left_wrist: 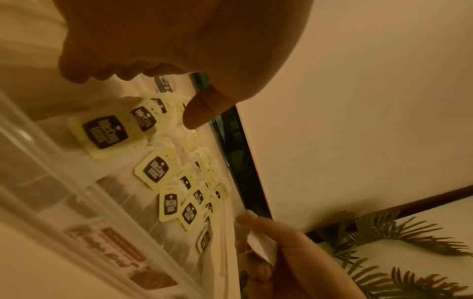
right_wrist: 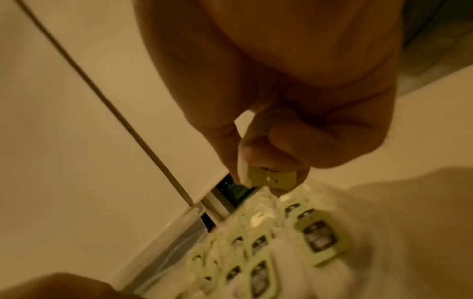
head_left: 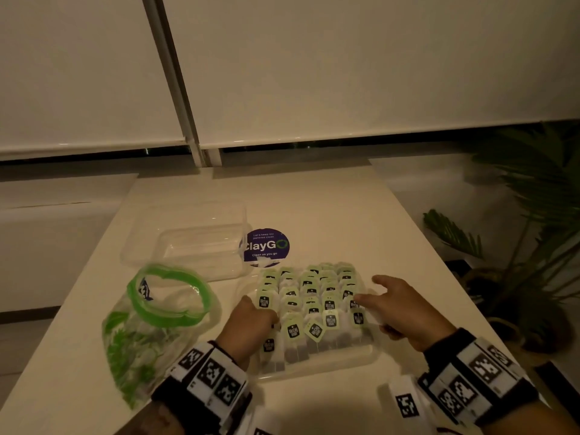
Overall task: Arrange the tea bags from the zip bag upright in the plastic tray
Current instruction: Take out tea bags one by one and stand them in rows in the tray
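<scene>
Tea bags point(head_left: 309, 304) tagged "McCoy teas"; sticker point(head_left: 266, 247) "ClayGo".

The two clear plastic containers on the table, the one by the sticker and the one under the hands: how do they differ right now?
The far container beside the round sticker holds nothing visible; the near tray is packed with rows of tea bags. No hand touches the far container; the left hand and right hand work at the near tray. Both are clear plastic and rest on the table.
</scene>
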`<state>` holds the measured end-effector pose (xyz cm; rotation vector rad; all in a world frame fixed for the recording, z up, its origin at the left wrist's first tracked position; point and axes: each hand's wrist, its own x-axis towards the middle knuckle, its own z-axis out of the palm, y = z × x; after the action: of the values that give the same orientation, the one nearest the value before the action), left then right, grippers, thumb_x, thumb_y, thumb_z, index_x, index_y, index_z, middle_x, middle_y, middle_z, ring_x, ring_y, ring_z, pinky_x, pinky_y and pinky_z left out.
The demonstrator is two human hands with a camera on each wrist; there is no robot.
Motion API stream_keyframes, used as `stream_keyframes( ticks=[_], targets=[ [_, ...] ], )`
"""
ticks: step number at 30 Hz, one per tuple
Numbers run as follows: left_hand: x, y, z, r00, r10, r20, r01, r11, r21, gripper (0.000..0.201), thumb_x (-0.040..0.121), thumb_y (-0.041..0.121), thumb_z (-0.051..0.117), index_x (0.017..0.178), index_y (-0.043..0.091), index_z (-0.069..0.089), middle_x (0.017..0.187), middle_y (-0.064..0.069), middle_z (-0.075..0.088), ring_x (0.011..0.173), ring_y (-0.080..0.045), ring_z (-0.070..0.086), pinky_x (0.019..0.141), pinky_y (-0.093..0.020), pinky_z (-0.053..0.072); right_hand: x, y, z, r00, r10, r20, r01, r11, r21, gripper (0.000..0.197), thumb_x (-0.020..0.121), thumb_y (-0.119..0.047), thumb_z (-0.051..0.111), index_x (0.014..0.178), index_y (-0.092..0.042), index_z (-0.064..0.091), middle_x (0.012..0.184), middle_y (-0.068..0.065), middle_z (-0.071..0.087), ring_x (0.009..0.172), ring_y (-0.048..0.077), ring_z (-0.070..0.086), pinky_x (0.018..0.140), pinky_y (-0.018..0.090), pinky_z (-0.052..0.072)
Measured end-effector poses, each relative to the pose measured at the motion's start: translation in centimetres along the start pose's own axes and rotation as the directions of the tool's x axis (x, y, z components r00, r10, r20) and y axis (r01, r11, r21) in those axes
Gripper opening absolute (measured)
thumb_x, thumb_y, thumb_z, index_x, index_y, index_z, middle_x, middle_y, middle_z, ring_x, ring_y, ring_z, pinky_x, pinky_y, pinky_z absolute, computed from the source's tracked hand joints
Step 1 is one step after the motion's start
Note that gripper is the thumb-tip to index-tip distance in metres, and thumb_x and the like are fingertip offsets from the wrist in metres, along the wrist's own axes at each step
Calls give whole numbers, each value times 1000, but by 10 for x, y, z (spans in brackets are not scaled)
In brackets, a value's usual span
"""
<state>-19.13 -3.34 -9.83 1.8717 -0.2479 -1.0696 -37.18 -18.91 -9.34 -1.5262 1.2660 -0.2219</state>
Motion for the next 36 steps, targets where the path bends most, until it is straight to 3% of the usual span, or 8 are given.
stream_keyframes(
  ticks=[4,8,16,21,24,28,32,36],
  targets=[
    [2,0,6,1000,-6,-24,5,1000,-16,34,72,-9,57,102,6,55,101,-16,65,94,-34,62,84,-48,55,4,7,-4,995,91,43,-88,993,-77,51,89,-26,67,119,11,51,73,11,52,46,18,43,46,24,27],
    [2,-3,14,1000,17,-20,-17,1000,-23,31,70,-9,55,98,6,57,98,-17,66,95,-38,63,84,-51,54,5,8,-2,992,98,76,-94,994,-60,48,88,-25,67,108,17,55,72,11,43,44,19,40,45,25,25],
    [1,-5,18,1000,25,-18,-27,997,-77,22,73,-9,54,91,4,56,89,-16,63,85,-34,61,73,-42,51,11,14,1,995,74,70,-69,995,-72,40,87,-23,67,99,14,60,64,9,40,47,20,39,43,23,25],
    [0,-6,21,999,43,24,-40,993,-115,30,74,-12,52,96,6,62,95,-16,71,91,-36,67,79,-51,57,13,15,2,997,51,63,-46,996,-75,21,86,-26,69,82,-10,55,62,6,36,43,18,38,44,23,24],
    [0,-8,21,998,53,19,-50,990,-135,28,77,-11,52,96,8,60,94,-13,70,90,-33,66,68,-38,54,13,16,1,997,48,62,-44,997,-67,23,85,-26,70,80,-11,54,59,5,32,45,19,37,44,23,23],
    [-3,-12,14,999,49,0,-49,993,-110,28,77,-9,53,101,3,57,104,-17,67,96,-32,63,80,-42,55,10,15,-2,996,51,76,-49,998,-32,20,85,-26,71,84,-10,58,61,6,32,43,19,37,45,23,23],
    [-12,-16,6,997,81,10,-80,991,-106,26,82,-13,47,89,12,51,96,-5,64,83,-13,57,63,-23,43,2,10,-3,999,-2,34,2,1000,-20,25,87,-27,70,102,-22,51,67,5,48,36,13,44,42,21,26],
    [-28,-12,4,971,231,56,-230,973,-19,47,84,-14,46,93,32,51,94,19,61,74,21,56,59,-4,42,-11,5,-4,984,-172,35,174,931,-321,39,80,-38,74,116,-28,62,97,-4,59,64,4,55,52,16,39]
  ],
)
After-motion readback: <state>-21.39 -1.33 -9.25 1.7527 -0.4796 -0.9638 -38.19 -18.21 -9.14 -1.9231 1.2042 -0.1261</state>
